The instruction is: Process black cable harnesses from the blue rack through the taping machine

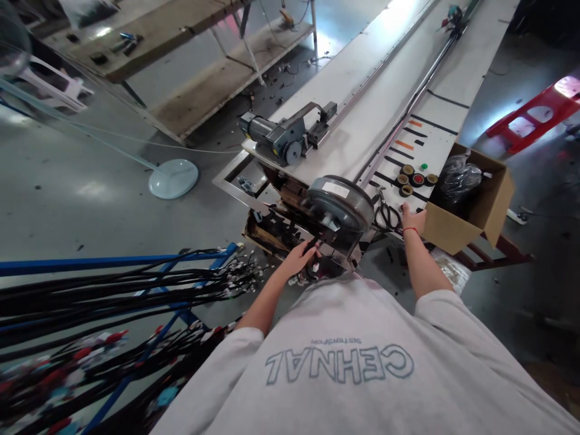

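My left hand (299, 260) is closed around a dark cable end just below the round machine head (342, 202), with small white connectors hanging under the fingers. My right hand (413, 220) rests at the table's near edge, between black-handled scissors (386, 216) and an open cardboard box (457, 226). Its fingers look drawn together; whatever they may hold is too small to make out. Beyond it on the white table (362, 115) lie several tape rolls (417, 179), a green cap (424, 166), and black and orange strips (405, 145).
A grey motor (267, 130) is mounted at the table's left corner. Black cable bundles (113, 284) hang over a blue rack (90, 266) at left. A red stool (530, 118) stands at right, and a round-based stand (173, 179) is on the floor.
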`<move>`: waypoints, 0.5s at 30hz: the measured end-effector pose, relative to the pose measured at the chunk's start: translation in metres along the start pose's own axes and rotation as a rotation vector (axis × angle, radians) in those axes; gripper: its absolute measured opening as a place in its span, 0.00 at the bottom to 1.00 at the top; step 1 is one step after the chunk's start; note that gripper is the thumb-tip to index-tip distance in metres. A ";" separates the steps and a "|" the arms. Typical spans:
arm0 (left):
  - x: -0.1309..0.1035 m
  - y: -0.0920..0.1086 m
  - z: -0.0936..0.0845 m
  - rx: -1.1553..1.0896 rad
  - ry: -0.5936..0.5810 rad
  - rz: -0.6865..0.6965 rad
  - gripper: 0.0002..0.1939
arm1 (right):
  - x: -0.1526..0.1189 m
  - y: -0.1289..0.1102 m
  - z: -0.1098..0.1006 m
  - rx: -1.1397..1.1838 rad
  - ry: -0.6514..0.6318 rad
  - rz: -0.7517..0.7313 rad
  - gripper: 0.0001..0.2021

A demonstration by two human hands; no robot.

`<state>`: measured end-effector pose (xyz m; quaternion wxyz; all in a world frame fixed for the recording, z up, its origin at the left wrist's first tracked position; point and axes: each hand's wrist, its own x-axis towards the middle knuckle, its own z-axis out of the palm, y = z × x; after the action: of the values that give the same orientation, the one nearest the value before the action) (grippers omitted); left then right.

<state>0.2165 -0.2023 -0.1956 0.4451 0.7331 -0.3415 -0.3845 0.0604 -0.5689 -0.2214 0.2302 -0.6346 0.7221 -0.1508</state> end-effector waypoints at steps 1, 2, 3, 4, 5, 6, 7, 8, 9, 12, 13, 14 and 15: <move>0.003 0.002 -0.001 0.001 0.012 0.002 0.21 | 0.000 0.000 0.000 0.001 0.001 -0.001 0.37; 0.006 0.006 -0.002 0.011 0.029 0.007 0.21 | 0.001 0.000 0.001 0.003 0.003 -0.001 0.37; 0.010 0.009 -0.001 0.028 0.053 0.013 0.21 | 0.001 0.001 0.002 0.005 0.001 -0.002 0.37; 0.013 0.012 0.000 0.049 0.073 0.018 0.21 | 0.002 0.001 0.002 0.007 0.002 0.000 0.37; 0.017 0.014 0.002 0.061 0.093 0.016 0.21 | 0.002 0.003 0.003 0.011 0.000 0.003 0.37; 0.020 0.015 0.004 0.061 0.100 0.007 0.20 | 0.003 0.004 0.003 0.018 0.000 0.007 0.37; 0.022 0.015 0.007 0.040 0.102 -0.009 0.20 | 0.003 0.005 0.002 0.028 0.001 0.011 0.37; 0.024 0.014 0.010 -0.006 0.089 -0.028 0.20 | 0.004 0.005 0.001 0.039 0.008 0.006 0.37; 0.026 0.011 0.013 -0.082 0.074 -0.052 0.21 | 0.004 0.004 0.000 0.053 0.019 -0.014 0.36; 0.028 -0.001 0.020 -0.437 -0.047 -0.144 0.23 | 0.002 -0.016 -0.006 0.115 0.073 -0.189 0.29; 0.028 -0.004 0.022 -0.573 -0.107 -0.187 0.24 | 0.000 -0.029 -0.007 0.146 0.072 -0.277 0.26; 0.029 -0.007 0.022 -0.699 -0.176 -0.232 0.25 | -0.004 -0.045 -0.008 0.184 0.039 -0.375 0.23; 0.030 -0.010 0.022 -0.809 -0.240 -0.280 0.25 | -0.009 -0.064 -0.008 0.227 -0.040 -0.480 0.20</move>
<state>0.2127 -0.2330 -0.2192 0.5969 0.4892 -0.1103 -0.6262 0.1111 -0.5698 -0.1807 0.2717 -0.7607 0.5248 -0.2685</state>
